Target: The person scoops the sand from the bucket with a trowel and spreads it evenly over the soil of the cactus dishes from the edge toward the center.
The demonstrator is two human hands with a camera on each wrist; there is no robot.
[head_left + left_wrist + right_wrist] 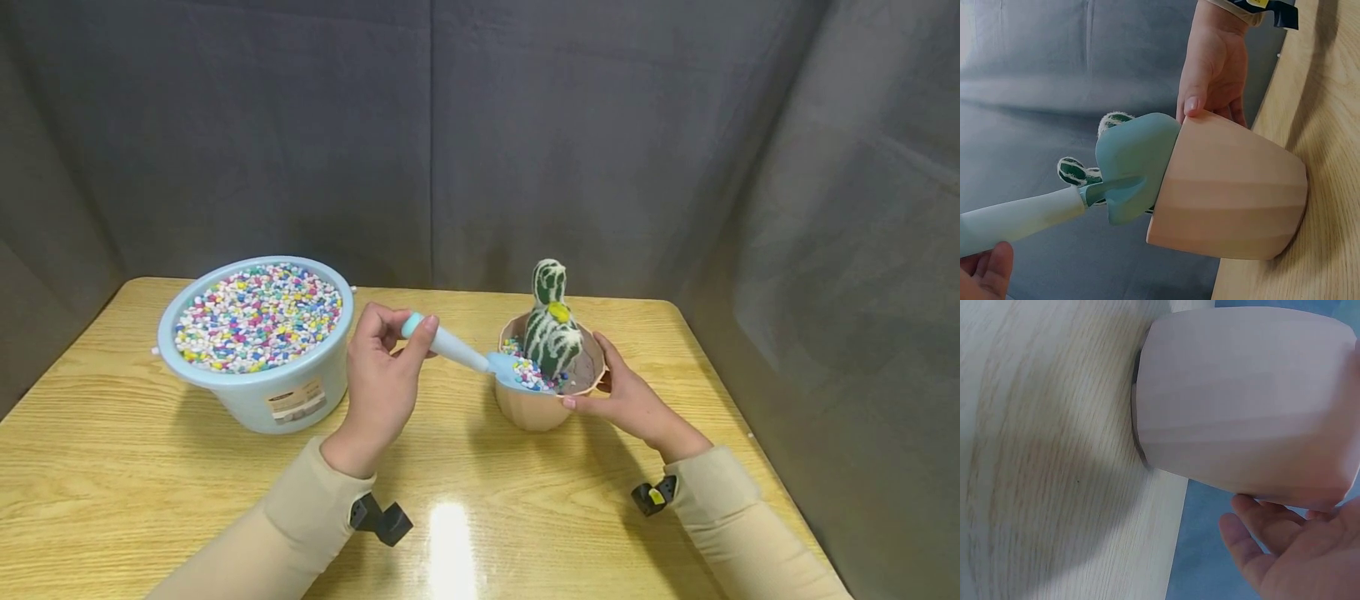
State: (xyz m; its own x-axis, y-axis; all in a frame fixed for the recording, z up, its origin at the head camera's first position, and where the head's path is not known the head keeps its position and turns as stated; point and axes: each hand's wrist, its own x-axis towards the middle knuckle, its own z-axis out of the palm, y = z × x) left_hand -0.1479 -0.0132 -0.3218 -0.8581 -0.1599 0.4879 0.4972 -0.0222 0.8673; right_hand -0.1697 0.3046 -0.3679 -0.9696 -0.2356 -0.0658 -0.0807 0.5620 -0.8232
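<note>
My left hand (384, 392) pinches the handle end of a light blue garden trowel (457, 350). The trowel's blade (1135, 162) lies over the near left rim of a peach flower pot (534, 408), with small colored pebbles (531, 375) on it. Inside the pot stands a green cactus (551, 333) with white fuzzy stripes and a yellow patch. Pebbles also lie at the pot's left inside; grey-brown filling shows on the right. My right hand (637, 404) holds the pot's right side, thumb at the near rim and fingers around the far side.
A light blue bucket (258, 392) full of multicolored pebbles (258, 317) stands on the left of the wooden table (420, 467). Dark grey fabric (315, 142) hangs behind and along the sides. Each sleeve carries a small black wrist device.
</note>
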